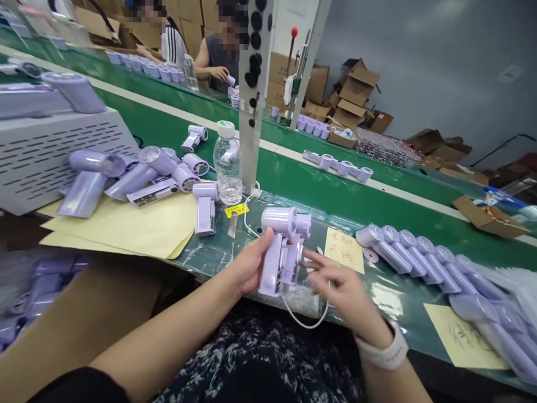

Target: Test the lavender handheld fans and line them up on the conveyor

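My left hand [254,260] is closed round a lavender handheld fan [272,266], its round head up and its handle pointing down. Just behind and to the right of it, a second lavender fan [292,258] shows exposed inner parts on its handle. My right hand [335,280] is beside that second fan, fingers apart and partly curled; whether the fingertips touch it I cannot tell. A white cable [308,326] loops below the fans. A clear plastic packet [305,298] lies under them at the bench edge.
A water bottle [229,162] stands by a metal post [253,95]. Loose fans [155,168] pile up on yellow paper [126,226] at left; bagged fans [415,252] line the right. Handwritten notes [344,249] lie on the bench. Across the green conveyor [285,168], co-workers [218,56] sit.
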Demonstrator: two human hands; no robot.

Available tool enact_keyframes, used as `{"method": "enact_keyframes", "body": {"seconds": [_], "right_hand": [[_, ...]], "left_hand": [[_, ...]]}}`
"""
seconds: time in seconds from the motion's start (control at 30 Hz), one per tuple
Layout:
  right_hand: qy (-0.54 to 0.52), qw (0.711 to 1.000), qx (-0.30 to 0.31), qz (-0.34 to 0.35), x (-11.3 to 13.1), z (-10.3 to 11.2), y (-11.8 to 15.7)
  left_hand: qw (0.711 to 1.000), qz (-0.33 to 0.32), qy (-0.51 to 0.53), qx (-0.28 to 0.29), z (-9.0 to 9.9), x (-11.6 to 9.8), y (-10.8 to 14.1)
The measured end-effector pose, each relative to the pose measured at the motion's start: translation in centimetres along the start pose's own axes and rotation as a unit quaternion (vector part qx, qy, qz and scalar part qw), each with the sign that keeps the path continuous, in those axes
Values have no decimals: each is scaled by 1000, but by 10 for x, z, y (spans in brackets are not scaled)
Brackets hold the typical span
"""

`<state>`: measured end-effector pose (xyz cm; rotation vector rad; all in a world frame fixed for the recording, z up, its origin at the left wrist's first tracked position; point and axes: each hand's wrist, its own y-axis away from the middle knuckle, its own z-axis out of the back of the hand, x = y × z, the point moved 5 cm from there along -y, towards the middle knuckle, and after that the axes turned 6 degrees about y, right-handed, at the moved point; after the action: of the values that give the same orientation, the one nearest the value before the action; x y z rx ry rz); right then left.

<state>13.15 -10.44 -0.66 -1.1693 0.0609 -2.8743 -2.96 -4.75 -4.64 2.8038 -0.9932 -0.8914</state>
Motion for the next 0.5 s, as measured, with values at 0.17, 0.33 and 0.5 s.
{"method": "enact_keyframes", "body": {"seconds": [0.17,0.33,0.5], "right_hand": [[3,994,-80,-69,-41,9,-31],[-124,988,87,-22,-7,-27,-5],[-297,941,159,-42,27,-41,23]], "left_hand": [[999,-8,29,40,-5,-9,18],[993,-76,44,83,-16,-27,25],[974,-219,27,54,-23,-46,19]]}}
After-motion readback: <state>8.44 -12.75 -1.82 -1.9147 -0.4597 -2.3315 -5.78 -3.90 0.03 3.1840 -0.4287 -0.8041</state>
